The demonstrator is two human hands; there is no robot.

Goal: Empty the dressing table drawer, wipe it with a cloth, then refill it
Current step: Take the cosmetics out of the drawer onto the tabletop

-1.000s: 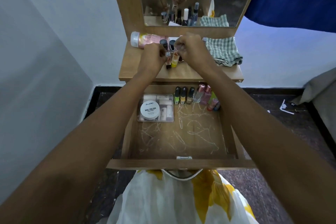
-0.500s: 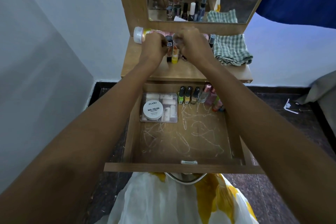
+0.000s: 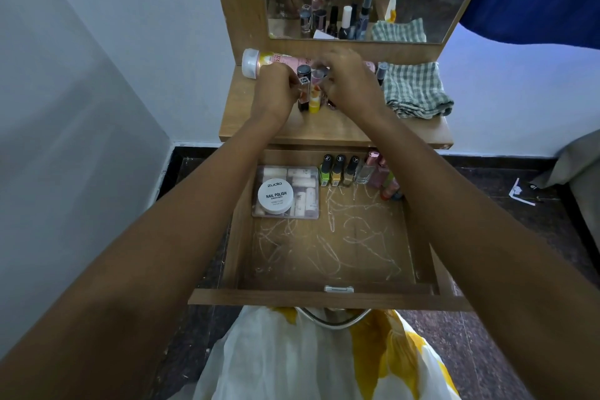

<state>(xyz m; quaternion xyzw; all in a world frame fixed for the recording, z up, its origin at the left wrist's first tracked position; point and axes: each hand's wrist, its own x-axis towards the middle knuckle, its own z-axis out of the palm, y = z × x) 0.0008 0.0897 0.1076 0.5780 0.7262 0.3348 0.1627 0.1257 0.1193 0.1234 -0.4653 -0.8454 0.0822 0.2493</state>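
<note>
While the drawer stands pulled out with nail polish bottles along its back edge, the left hand curls round a dark-capped bottle and the right hand pinches a pink-capped bottle mid-tabletop, the checked cloth at its right edge.

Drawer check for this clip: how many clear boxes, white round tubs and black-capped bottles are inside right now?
In the open wooden drawer:
Clear plastic box: 1
White round nail polish tub, on that box: 1
Black-capped small bottles: 3
Total: 5
The pink-capped bottles beside them are too crowded to count, so they are left out.
</note>
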